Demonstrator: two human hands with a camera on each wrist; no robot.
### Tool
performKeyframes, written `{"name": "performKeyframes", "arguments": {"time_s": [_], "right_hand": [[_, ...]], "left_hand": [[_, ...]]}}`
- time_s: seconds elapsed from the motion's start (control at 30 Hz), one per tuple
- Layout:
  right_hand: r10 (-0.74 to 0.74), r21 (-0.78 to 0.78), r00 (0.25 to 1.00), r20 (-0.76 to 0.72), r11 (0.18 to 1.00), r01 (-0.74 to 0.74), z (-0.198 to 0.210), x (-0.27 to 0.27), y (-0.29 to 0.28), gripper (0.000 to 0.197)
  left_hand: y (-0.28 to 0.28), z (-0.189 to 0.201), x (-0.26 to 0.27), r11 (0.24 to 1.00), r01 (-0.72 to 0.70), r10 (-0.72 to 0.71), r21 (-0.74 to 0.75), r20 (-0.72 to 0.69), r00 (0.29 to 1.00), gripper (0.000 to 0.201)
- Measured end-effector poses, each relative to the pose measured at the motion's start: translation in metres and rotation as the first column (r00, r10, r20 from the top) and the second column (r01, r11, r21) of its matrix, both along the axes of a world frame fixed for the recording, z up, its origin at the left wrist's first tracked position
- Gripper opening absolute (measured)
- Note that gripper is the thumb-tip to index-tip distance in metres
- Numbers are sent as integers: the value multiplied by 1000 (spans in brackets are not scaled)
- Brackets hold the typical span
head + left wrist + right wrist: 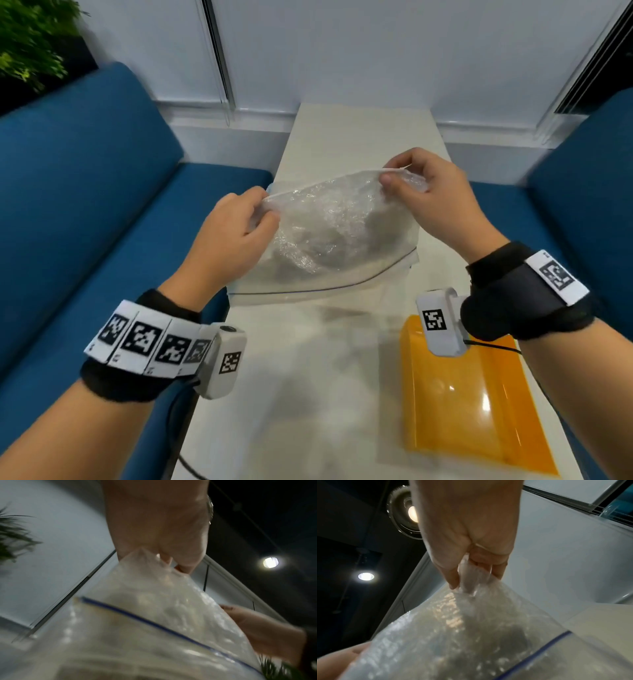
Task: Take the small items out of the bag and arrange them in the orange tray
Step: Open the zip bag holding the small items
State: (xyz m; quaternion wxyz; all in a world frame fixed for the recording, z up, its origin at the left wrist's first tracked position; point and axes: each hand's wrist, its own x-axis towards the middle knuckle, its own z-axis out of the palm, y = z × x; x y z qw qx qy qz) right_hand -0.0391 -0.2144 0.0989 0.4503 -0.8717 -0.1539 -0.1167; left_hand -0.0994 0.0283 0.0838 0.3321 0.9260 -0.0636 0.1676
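Note:
A clear plastic zip bag (325,240) with a thin blue line near its lower edge hangs above the white table (342,394), held up by both hands. My left hand (236,229) pinches its left top corner and my right hand (424,192) pinches its right top corner. The bag (154,615) looks crumpled and cloudy, with dim grey shapes inside that I cannot make out. In the right wrist view the bag (471,635) shows a dark patch within. The orange tray (472,404) lies on the table at the near right, below my right wrist.
Blue sofas stand on both sides of the narrow table: the left sofa (85,205) and the right sofa (589,192). A white wall (342,51) closes the far end. A green plant (30,44) sits at the far left.

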Motion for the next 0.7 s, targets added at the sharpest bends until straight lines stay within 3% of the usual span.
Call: {"name": "performKeyframes", "arguments": {"time_s": [0.13, 0.23, 0.4, 0.47, 0.57, 0.63, 0.7], "right_hand": [[-11, 9, 1000, -17, 1000, 11, -31, -31, 5, 8], [-57, -93, 998, -6, 994, 57, -68, -61, 7, 24], [-229, -146, 943, -243, 969, 197, -128, -109, 9, 40], [-249, -100, 859, -448, 968, 229, -145, -125, 10, 47], [-231, 28, 641, -732, 930, 367, -159, -141, 11, 64], [-82, 136, 465, -881, 899, 416, -163, -149, 9, 70], [201, 331, 324, -924, 845, 419, -165, -153, 5, 55]], "left_hand": [[-8, -11, -45, 982, 41, -63, -182, -117, 991, 31], [-12, -37, -71, 974, 6, -54, -228, -203, 978, 27], [-17, -87, -101, 964, -47, -48, -260, -348, 936, 25], [-21, -103, -113, 959, -74, -39, -272, -389, 920, 27], [-29, -120, -126, 933, -134, -23, -334, -427, 904, 25], [-32, -127, -133, 905, -188, -6, -382, -453, 892, 24], [-33, -133, -138, 893, -202, -20, -403, -484, 875, 22]]}}
